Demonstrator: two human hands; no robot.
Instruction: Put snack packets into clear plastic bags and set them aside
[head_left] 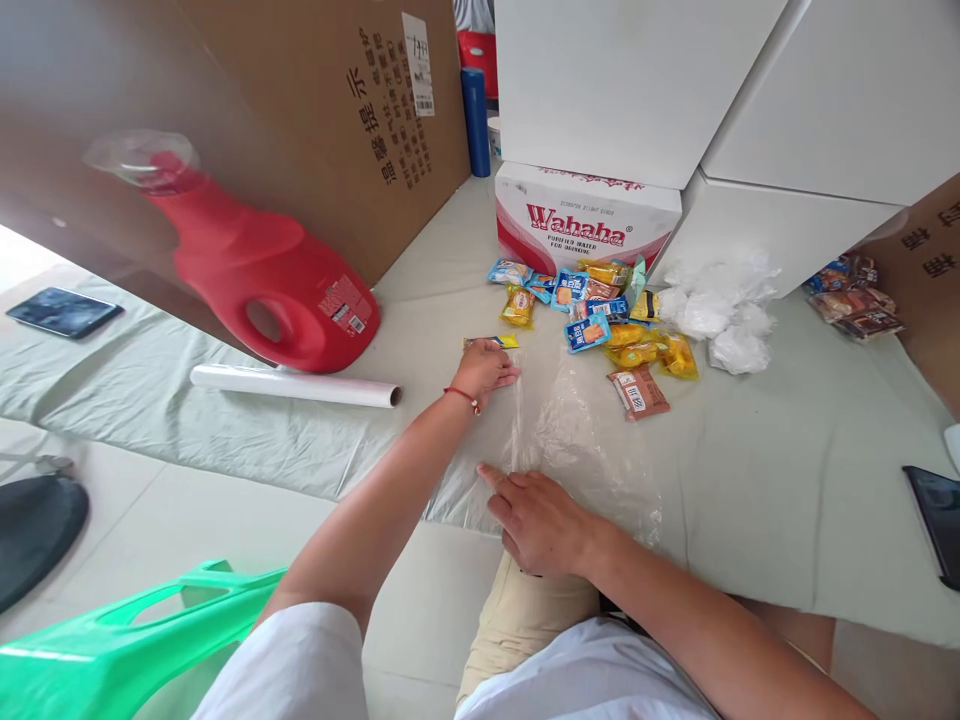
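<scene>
A thin clear plastic bag (pixel 592 430) lies flat and wrinkled on the pale cloth. My left hand (pixel 484 372), with a red cord bracelet at the wrist, is closed at the bag's far left corner, fingertips pressed together on it. Closer to my body, my right hand (pixel 536 515) grips the near part of the same edge; its index finger points out to the left and the other fingers are curled. A creased fold of plastic runs between both hands. Just beyond my left hand lies a small yellow snack packet (pixel 506 341), partly covered by it.
Snack packets (pixel 589 333) are heaped before a Wahaha carton (pixel 585 225). Beside them sit crumpled plastic bags (pixel 720 310). On the left are a white roll (pixel 296 386), a red jug (pixel 277 270) and a phone (pixel 64 312). A green stool (pixel 127 640) stands on the floor.
</scene>
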